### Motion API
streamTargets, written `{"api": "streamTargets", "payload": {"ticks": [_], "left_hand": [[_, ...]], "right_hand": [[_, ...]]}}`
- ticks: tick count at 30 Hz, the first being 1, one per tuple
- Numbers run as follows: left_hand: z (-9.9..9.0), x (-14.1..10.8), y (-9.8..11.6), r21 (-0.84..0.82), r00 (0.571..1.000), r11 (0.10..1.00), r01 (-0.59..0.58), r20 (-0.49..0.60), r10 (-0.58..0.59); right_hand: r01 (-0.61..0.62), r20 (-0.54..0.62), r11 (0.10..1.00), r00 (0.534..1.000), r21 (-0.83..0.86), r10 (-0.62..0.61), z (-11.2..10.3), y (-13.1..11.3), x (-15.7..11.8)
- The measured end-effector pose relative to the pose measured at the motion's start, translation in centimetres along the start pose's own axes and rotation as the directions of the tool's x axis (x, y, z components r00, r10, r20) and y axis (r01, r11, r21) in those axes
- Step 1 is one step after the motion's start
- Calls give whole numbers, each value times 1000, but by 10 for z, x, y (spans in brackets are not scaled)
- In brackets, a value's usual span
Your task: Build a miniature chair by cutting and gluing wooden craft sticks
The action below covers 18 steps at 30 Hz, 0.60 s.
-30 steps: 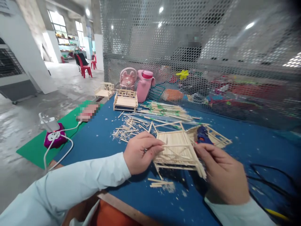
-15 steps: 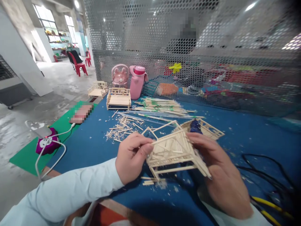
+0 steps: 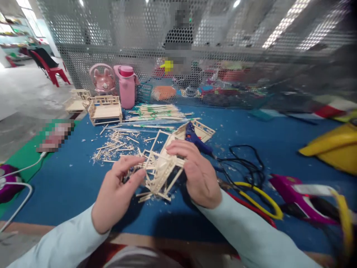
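Note:
Between my hands a small frame of thin wooden sticks [image 3: 163, 165] is tilted up on end above the blue table. My left hand [image 3: 118, 188] has its thumb and fingers at the frame's left side, around a thin bar. My right hand [image 3: 199, 173] grips the frame's right side, fingers over its top. Behind the right hand, a blue glue gun [image 3: 193, 136] rests on another stick piece [image 3: 208, 131]. Short loose sticks [image 3: 145, 196] lie under the frame.
Two finished-looking stick models [image 3: 104, 111] and a pink bottle [image 3: 127, 89] stand at the back left. Stick bundles [image 3: 158, 111] and scraps [image 3: 117, 143] lie ahead. Black cable [image 3: 251, 149], yellow-handled pliers [image 3: 262, 193] and a purple device [image 3: 304, 197] are at the right.
The view has swung to the right, bringing the purple device and a yellow object into sight. The stick frame has been turned and tipped more upright between my hands.

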State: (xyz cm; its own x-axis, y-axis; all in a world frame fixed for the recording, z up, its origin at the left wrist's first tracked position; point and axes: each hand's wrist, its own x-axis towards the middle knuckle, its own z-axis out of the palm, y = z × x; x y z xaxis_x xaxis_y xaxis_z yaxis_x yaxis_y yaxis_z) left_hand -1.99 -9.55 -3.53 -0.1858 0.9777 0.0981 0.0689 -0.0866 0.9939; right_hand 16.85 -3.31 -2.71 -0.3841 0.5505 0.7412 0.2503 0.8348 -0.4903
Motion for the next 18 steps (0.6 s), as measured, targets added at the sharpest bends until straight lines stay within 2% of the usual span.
{"api": "streamTargets", "payload": {"ticks": [3,6,11,18], "left_hand": [[0,-1,8,-235,994,972,-3,-103,-22],[7,1,15,-399,998,917,20,-45,-41],[17,4,19,-454,993,883,122,44,-114],[17,4,16,-453,991,882,131,84,-104]], "right_hand": [[25,16,1000,1000,1,-25,4,-1,-1],[39,8,999,999,9,-39,5,-1,-1],[47,-12,999,999,6,-46,5,0,0],[22,-18,999,1000,-34,-23,5,-1,-1]]}}
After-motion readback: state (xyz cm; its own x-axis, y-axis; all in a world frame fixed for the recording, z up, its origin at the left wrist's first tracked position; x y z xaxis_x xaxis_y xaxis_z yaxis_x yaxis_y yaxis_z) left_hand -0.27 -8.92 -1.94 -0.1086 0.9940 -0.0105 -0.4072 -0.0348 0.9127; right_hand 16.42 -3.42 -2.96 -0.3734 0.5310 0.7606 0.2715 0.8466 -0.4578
